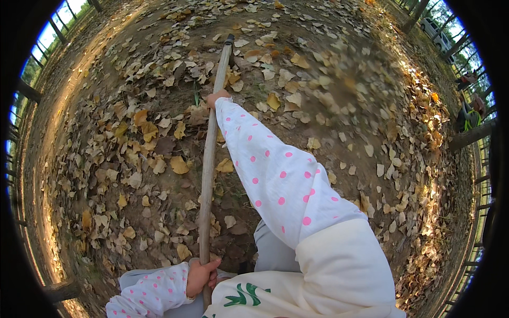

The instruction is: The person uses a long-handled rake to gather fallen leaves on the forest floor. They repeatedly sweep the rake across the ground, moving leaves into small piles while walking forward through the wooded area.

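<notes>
A long wooden handle [208,171] runs from my lap up and away over the leaf-covered ground. At its far end is a dark tool head [229,39], seen almost edge-on, so its kind is unclear. My left hand [200,277] grips the handle's near end, close to my body, thumb lying across the wood. Farther along, my right hand [218,98] is closed around the upper part of the handle, with that arm stretched forward. White sleeves with pink dots cover both forearms.
Dry fallen leaves [135,179] cover much of the bare soil. Tree trunks [471,136] stand around the rim. At the far right are a person in a yellow-green vest [472,119], another person [467,79] and a parked silver vehicle [435,33].
</notes>
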